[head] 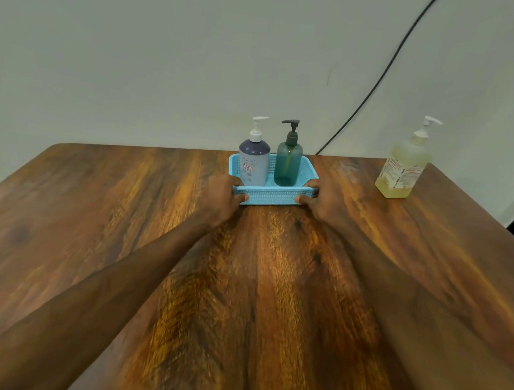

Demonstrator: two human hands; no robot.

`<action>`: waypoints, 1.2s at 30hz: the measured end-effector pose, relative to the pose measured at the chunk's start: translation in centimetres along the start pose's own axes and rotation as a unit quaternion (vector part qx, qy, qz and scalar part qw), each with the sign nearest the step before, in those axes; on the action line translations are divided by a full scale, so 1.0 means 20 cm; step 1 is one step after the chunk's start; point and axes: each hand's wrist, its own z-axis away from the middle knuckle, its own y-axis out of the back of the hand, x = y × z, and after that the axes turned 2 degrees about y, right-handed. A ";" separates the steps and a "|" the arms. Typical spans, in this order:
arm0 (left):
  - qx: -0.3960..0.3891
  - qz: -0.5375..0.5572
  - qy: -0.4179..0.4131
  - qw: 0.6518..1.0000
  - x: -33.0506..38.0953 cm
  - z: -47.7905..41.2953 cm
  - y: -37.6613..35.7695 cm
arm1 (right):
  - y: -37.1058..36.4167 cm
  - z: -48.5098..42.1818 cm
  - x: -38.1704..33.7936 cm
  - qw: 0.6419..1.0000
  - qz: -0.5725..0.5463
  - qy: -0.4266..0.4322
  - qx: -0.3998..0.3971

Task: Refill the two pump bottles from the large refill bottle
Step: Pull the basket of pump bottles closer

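Head view.
J: Left to right, what are the hands on?
M: Left hand point(224, 198) grips the near-left corner of the light-blue perforated plastic basket point(273, 193), thumb on the front wall, fingers curled over the rim. The basket sits on the dark wood-grain table point(257, 288), far side, close to the wall.
J: Contents?
M: Two bottles, both upright. On the left, an opaque purple-grey pump bottle with a white pump point(253, 163). Just beside it, a translucent teal pump bottle with a dark pump point(287, 166). Can't tell if they touch. Then the right hand point(317, 201), with the same grip on the near-right corner.
J: Refill?
M: A large square refill bottle of pale yellow liquid with a white pump top point(402, 173). It stands on the table well right of the basket, near the back right corner. Neither hand is on it. All three pumps are on.
J: Step?
M: My read is they're dragging the basket closer before opening anything. No filling has started.
J: Failure modes?
M: Main one is tipping. The bottles are tall, the basket walls are low, and nothing braces the bottles. A sharp tug or the basket catching on the wood could knock one over, probably forward onto the hands.
J: Spill?
M: Unlikely while the pumps are on. It mostly costs time.
J: Anything else?
M: Uneven pull. If one hand leads, the basket turns and the bottles slide into each other. Both grips are at the corners only, so a lift instead of a slide could flex the thin plastic. Later, the right forearm sweeping outward could clip the refill bottle, which is close to the table edge.
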 end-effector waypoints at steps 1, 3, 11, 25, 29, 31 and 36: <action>0.005 -0.001 -0.005 1.000 0.00 0.02 0.01 | 0.01 0.02 0.00 1.000 0.000 0.001 0.001; 0.012 -0.004 -0.015 1.000 0.01 0.06 0.04 | 0.02 0.08 -0.03 1.000 -0.007 0.004 0.003; 0.025 0.002 -0.069 0.997 0.06 0.33 0.22 | 0.15 0.39 -0.18 0.999 -0.015 0.038 0.021; -0.007 0.013 -0.067 0.998 0.10 0.97 0.38 | 0.30 1.07 -0.29 0.996 0.041 0.082 0.003; -0.019 0.016 -0.064 0.998 0.10 1.05 0.36 | 0.30 1.17 -0.29 0.996 0.053 0.076 -0.008; -0.027 0.024 -0.059 0.998 0.09 1.07 0.35 | 0.30 1.20 -0.29 0.996 0.055 0.068 -0.013; -0.027 0.031 -0.052 0.998 0.09 1.09 0.32 | 0.27 1.23 -0.28 0.995 0.080 0.057 -0.010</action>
